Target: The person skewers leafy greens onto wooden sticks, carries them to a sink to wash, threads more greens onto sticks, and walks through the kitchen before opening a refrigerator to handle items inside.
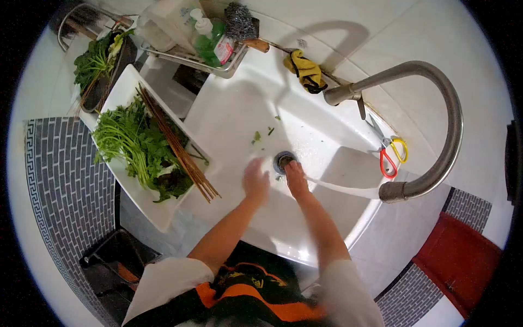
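Note:
In the white sink (229, 120), my right hand (296, 179) reaches down to the drain (284, 161). Its fingers are bunched together at the drain's dark opening, and what they grip there is hidden. My left hand (256, 180) hovers just to the left, smeared by motion, so its fingers do not show clearly. Water runs from the curved metal faucet (436, 141) toward my right wrist. Bits of green leaf (256, 137) lie on the sink floor beyond the drain.
A white basin (166, 218) of leafy greens (139, 144) stands at the left, thin brown sticks (177, 144) across it. Scissors (388, 150) lie on the right ledge. A yellow cloth (306, 71) and a rack with a green soap bottle (210, 43) are at the back.

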Motion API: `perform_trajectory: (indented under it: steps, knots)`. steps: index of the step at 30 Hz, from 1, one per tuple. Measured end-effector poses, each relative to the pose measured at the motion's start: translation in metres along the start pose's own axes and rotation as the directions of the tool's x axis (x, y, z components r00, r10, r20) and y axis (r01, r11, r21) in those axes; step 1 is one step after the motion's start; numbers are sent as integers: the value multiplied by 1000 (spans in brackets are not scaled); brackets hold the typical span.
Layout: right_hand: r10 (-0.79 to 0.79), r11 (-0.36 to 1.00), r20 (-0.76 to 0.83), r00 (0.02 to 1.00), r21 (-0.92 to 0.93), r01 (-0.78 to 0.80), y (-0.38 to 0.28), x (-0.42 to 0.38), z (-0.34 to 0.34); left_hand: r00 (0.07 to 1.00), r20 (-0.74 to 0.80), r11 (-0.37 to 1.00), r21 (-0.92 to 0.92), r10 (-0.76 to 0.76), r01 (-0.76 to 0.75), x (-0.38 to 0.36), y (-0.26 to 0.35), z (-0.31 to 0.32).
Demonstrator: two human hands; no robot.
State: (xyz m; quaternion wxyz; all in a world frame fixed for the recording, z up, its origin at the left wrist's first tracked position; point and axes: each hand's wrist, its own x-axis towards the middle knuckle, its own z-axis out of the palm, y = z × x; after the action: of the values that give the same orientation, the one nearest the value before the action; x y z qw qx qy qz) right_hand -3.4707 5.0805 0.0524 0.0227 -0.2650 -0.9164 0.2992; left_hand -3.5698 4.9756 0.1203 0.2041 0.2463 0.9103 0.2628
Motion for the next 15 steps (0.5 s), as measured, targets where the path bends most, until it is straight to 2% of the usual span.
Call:
perform_trajectory:
  steps: [1, 2, 3, 5, 6, 7, 9, 10, 11, 12, 13, 14, 15]
  knots:
    - [74, 995, -6, 997, 72, -73, 6, -1, 5, 1000, -1, 1000, -6, -1, 1, 9, -10, 10]
    - [-123, 983, 17, 992, -132, 124, -2, 1, -15, 994, -49, 991, 81, -101, 104, 17, -17, 19]
    - [-131, 982, 19, 991, -138, 133, 1, 0, -15, 974, -110, 964, 161, -197, 213, 26, -20, 24]
    - [-230, 966, -161, 960, -157, 205, 8, -9, -6, 979, -142, 969, 178, -148, 173, 45, -21, 22]
    - [-223, 950, -4, 975, -226, 216, -2, -4, -26, 981, -166, 970, 205, -95, 129, 53, -20, 21]
    - [-234, 946, 0, 972, -229, 228, -6, -2, -27, 979, -176, 970, 199, -103, 138, 60, -18, 20]
    - [-57, 993, -25, 998, -104, 55, -11, -6, -28, 994, -91, 937, 348, 63, -27, 70, -15, 18]
    - [-93, 996, -77, 993, -25, 91, -11, -5, -28, 993, -103, 938, 346, 51, -12, 74, -24, 28]
    - [-109, 994, -69, 992, -20, 108, -12, -7, -30, 999, 18, 936, 348, 41, -45, 80, -37, 43]
    - [-34, 999, -31, 999, 37, 35, -20, -10, -37, 990, 137, 935, 348, 26, -73, 82, -51, 53]
    - [27, 995, 15, 1000, 94, -29, -28, -10, -39, 994, -9, 958, 266, 110, -103, 74, -54, 57]
    - [151, 942, -24, 988, 307, -137, -31, -9, -31, 969, -175, 969, 204, 175, -138, 68, -55, 59]
    - [217, 890, -80, 973, 426, -164, -48, -6, -40, 969, 18, 964, -102, -246, 247, 69, -46, 51]
